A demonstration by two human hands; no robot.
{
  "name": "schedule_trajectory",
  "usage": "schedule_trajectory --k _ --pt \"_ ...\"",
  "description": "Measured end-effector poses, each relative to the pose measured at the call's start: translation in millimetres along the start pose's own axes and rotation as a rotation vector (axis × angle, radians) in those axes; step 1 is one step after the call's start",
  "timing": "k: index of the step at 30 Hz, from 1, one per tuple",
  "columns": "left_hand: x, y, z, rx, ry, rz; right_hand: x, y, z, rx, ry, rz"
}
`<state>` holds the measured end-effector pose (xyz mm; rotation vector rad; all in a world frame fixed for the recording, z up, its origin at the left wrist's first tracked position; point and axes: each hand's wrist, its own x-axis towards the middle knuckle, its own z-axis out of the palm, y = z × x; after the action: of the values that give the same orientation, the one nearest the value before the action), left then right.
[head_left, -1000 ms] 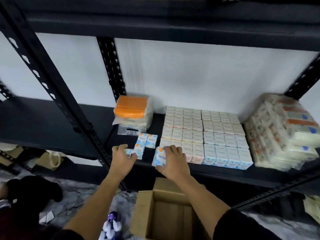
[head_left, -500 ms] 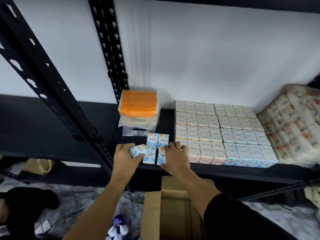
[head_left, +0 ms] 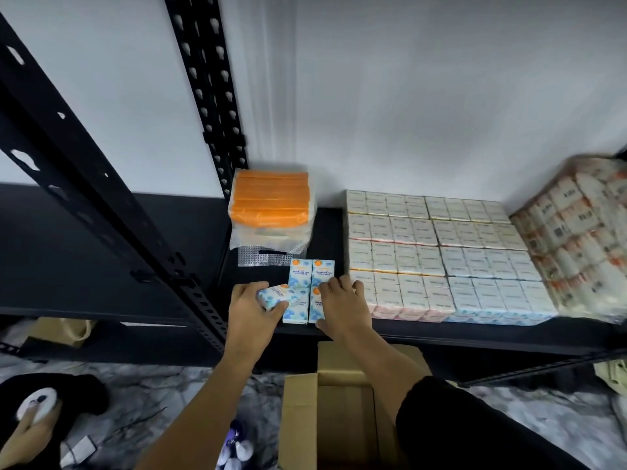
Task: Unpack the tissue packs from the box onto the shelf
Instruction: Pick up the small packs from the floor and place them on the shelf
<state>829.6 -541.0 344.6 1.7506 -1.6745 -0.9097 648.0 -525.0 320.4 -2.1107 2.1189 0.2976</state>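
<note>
Several small blue-and-white tissue packs point(head_left: 312, 274) lie in a two-by-two block near the front edge of the black shelf point(head_left: 325, 228). My left hand point(head_left: 252, 308) grips one more tissue pack point(head_left: 273, 296) just left of that block. My right hand point(head_left: 339, 305) lies flat over the front right pack point(head_left: 315, 308), fingers spread toward the big block of packs. An open cardboard box point(head_left: 339, 412) stands on the floor below the shelf, under my right forearm; its inside looks bare as far as I can see.
A large block of white tissue packs point(head_left: 441, 252) fills the shelf to the right, with a wrapped bundle point(head_left: 576, 239) beyond it. An orange-topped wrapped stack point(head_left: 271, 205) sits at the back left. Black uprights point(head_left: 101, 198) frame the bay. Another person's hand point(head_left: 30, 432) is at the lower left.
My right hand has laid its pack flat into the block and now rests on it. My left hand has brought its pack closer to the block's left side. The view tilted down.
</note>
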Motion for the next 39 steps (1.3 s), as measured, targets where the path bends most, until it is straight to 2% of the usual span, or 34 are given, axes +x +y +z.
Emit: schedule_trajectory --k 7,16,26,31,39 --pt "1.6 0.1 4.5 -0.009 -0.007 0.016 0.0 1.7 -1.1 0.026 0.000 -0.007" --pt "8.3 19.8 32.1 0.014 -0.012 0.023 -35.0 38.3 -22.1 0.205 0.153 0.114" --pt "28.3 32.7 84.5 0.017 0.116 0.015 -60.7 73.4 -26.0 0.244 0.211 0.134" --pt "34.5 23.1 101.9 0.195 0.168 0.030 -64.7 74.9 -20.5 0.256 0.216 0.130" --pt "27.0 17.3 105.2 0.307 0.068 0.021 -61.3 67.9 -23.3 0.248 0.192 0.117"
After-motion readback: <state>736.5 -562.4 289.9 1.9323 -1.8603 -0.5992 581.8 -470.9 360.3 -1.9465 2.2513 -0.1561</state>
